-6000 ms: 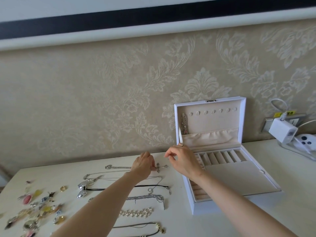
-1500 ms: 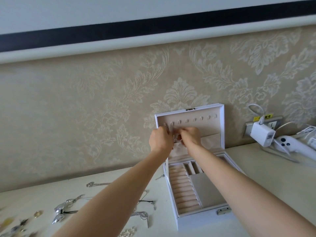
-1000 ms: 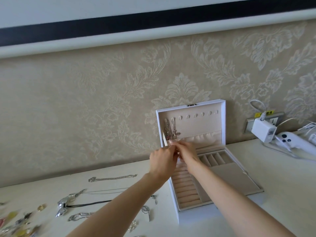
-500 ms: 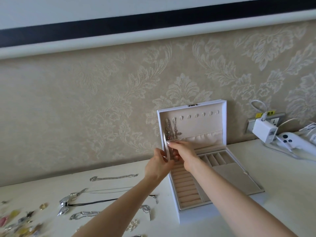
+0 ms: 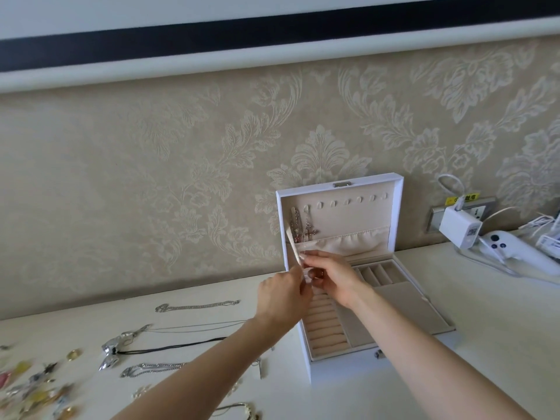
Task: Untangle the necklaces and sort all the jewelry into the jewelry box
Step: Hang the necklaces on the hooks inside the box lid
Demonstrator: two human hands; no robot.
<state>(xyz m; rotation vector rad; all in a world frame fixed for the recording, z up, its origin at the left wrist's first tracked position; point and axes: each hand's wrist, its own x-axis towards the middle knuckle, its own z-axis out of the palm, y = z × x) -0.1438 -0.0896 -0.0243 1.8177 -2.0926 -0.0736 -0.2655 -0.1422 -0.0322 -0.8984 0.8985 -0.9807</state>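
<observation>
The white jewelry box (image 5: 339,363) stands open with its lid (image 5: 397,213) upright against the wall. Inside the lid, a cross necklace (image 5: 309,231) and a second silver necklace (image 5: 295,224) hang from the left hooks. My left hand (image 5: 281,298) and my right hand (image 5: 336,275) meet fingertip to fingertip over the box's back left corner. Both pinch at the lower end of the beige ribbon strap (image 5: 291,241); anything else between the fingers is hidden. More necklaces lie on the table to the left: a silver chain (image 5: 197,306), a black cord with a silver pendant (image 5: 110,354), another chain (image 5: 151,368).
A blurred heap of small colourful jewelry (image 5: 36,389) lies at the table's left edge. A white charger (image 5: 459,230) in a wall socket, a white controller (image 5: 509,248) and cables sit at the right. The wallpapered wall is right behind the box.
Since six seconds ago the cross necklace went from the table onto a lid hook. In the last second both hands dropped from the hooks and pocket edge to the ribbon strap.
</observation>
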